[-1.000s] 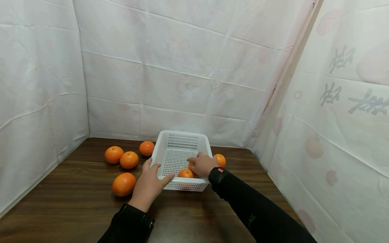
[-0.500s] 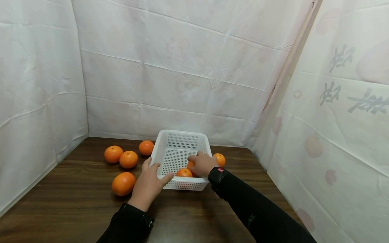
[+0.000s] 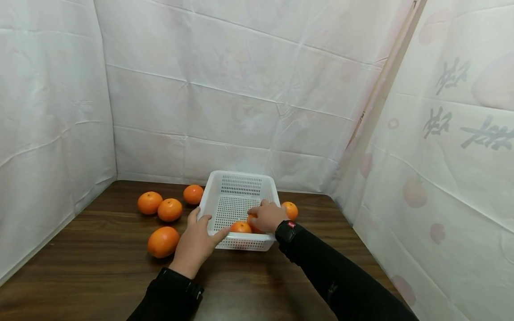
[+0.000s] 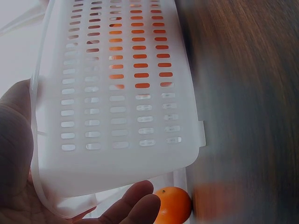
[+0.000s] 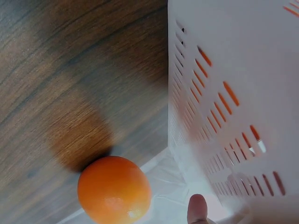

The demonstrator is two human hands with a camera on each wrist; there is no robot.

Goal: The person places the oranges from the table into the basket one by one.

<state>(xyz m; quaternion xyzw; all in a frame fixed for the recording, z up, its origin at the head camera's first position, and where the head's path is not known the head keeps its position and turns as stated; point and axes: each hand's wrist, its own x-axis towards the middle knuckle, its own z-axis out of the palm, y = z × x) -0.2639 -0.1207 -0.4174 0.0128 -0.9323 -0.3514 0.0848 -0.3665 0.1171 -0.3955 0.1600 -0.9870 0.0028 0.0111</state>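
Note:
A white perforated plastic basket [image 3: 241, 243] stands on the table. My left hand [image 3: 196, 245] holds its near left corner, thumb at the front rim and fingers along the left side. My right hand [image 3: 270, 217] reaches over the right rim into the basket, fingers on a mandarin orange [image 3: 255, 229] that it partly hides. Against that one, to the left, sits another mandarin [image 3: 241, 227]. Orange shows through the slots of the basket wall [image 4: 117, 172] in the left wrist view. Just outside the right wall lies a mandarin [image 5: 114, 190].
Left of the basket are several mandarins: one close to my left hand [image 3: 163, 242], a pair farther back [image 3: 150, 203] and one by the basket's far left side [image 3: 193, 195]. White sheets [image 3: 233, 107] enclose the back and sides of the dark wooden table [image 3: 100, 249].
Inside the basket, the front mandarin has shifted a little left, and the one at my right fingers shows more and lies lower. Both hands have hardly moved.

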